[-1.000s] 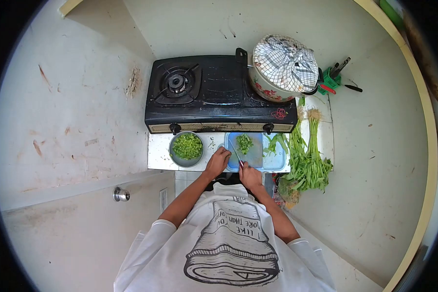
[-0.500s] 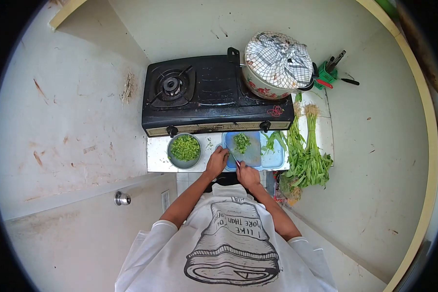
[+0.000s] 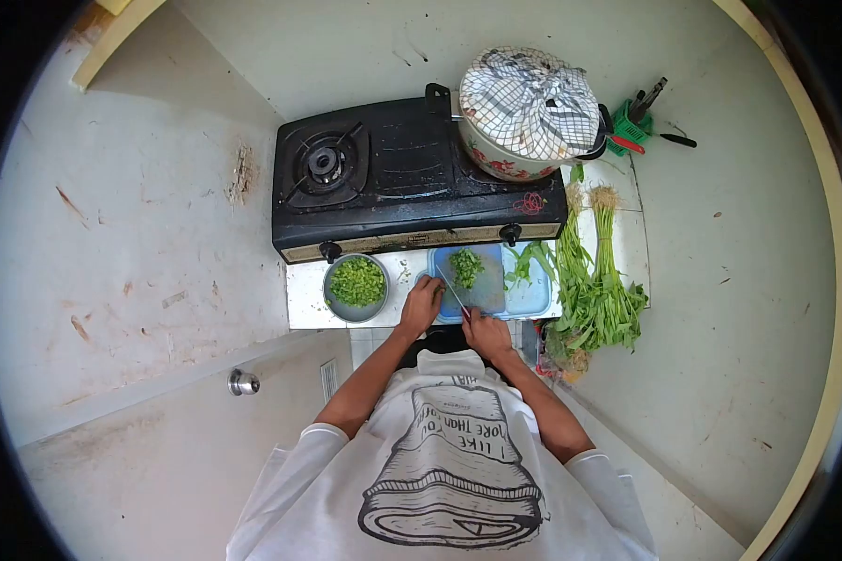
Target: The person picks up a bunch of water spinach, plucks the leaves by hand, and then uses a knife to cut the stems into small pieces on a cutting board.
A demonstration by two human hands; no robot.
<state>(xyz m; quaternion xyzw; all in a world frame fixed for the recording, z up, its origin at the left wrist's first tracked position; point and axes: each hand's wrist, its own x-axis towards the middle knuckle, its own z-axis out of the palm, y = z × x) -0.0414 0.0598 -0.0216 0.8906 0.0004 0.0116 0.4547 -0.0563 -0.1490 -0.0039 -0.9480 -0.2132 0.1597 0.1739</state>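
Observation:
My right hand (image 3: 487,336) grips the dark red handle of a knife (image 3: 453,290), whose narrow blade slants up and left over the cutting board (image 3: 487,301). At the board's left edge is my left hand (image 3: 423,305), fingers curled together near the blade; what they hold is hidden. Chopped greens (image 3: 465,268) lie in a small heap just beyond the blade. The board rests in a light blue tray (image 3: 536,301), with loose green leaves (image 3: 530,261) on its right side. To the left, a grey bowl (image 3: 357,317) contains chopped greens.
A black two-burner stove (image 3: 407,210) stands behind the board, carrying a cloth-covered pot (image 3: 505,166) on its right side. Bunches of leafy greens (image 3: 608,290) hang over the counter's right end. A green basket (image 3: 630,136) with utensils sits in the back corner. Walls close in on both sides.
The knife has swung left, its blade now pointing further up and left across the board. My right hand has shifted slightly right. The whole view has tilted a little.

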